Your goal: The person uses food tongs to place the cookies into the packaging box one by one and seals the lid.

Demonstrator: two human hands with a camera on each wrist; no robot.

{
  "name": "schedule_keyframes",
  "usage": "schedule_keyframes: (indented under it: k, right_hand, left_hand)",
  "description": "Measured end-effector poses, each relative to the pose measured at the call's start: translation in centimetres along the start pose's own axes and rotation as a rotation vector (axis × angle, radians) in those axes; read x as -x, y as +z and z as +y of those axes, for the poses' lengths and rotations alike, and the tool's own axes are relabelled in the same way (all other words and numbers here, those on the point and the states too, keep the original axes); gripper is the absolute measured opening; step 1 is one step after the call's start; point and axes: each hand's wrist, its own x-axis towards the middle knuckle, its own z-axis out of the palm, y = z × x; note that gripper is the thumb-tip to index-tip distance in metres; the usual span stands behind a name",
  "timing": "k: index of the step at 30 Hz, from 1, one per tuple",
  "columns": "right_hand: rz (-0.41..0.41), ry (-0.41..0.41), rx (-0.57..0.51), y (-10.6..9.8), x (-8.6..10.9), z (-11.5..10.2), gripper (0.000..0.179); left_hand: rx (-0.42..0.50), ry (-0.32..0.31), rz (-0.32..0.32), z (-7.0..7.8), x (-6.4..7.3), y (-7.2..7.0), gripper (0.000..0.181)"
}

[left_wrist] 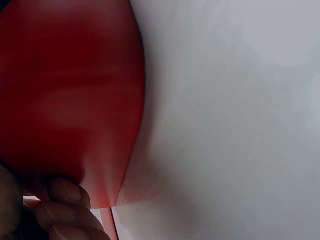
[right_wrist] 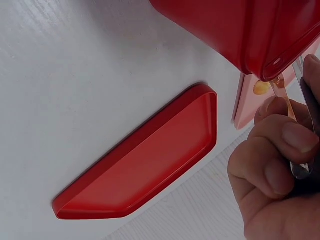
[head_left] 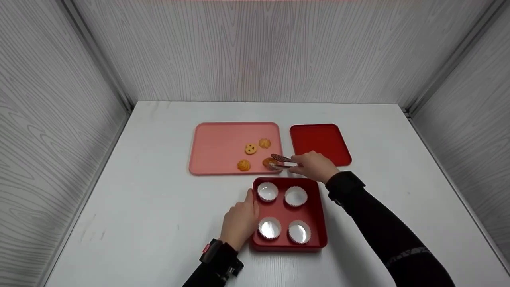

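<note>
My right hand (head_left: 316, 166) grips a pair of metal tongs (head_left: 281, 158) near the front right corner of the pink tray (head_left: 215, 147). The tongs' tips are at a golden cookie (head_left: 267, 162) on that tray, one tip on either side of it. In the right wrist view, curled fingers and thumb hold the tongs' arms. With my left hand (head_left: 242, 221) I hold the left wall of a red square box (head_left: 289, 248); its wall (left_wrist: 70, 100) fills much of the left wrist view. Several white paper cups (head_left: 295, 196) stand inside the box.
Left of the tongs, the pink tray carries a cookie with dark spots (head_left: 250, 148), a flower-shaped cookie (head_left: 265, 143) and a swirled cookie (head_left: 244, 165). A shallow red tray (head_left: 318, 139) lies beyond my right hand. Wood-grain panels (head_left: 247, 52) enclose the white table (head_left: 131, 191).
</note>
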Motion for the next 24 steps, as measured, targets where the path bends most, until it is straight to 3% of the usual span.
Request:
schedule_keyframes:
  k: [7, 16, 24]
  right_hand:
    - [0.002, 0.000, 0.062, -0.1, -0.3, -0.3, 0.028]
    - [0.005, 0.001, 0.073, 0.2, -1.0, -0.5, 0.040]
    - [0.052, -0.005, 0.061, 0.7, -0.8, -0.8, 0.032]
  left_hand:
    - [-0.002, -0.020, -0.018, 0.0, -0.1, 0.0, 0.049]
    - [0.001, -0.031, -0.028, -0.1, -0.2, 0.2, 0.050]
    - [0.009, -0.031, -0.024, -0.1, -0.2, 0.2, 0.050]
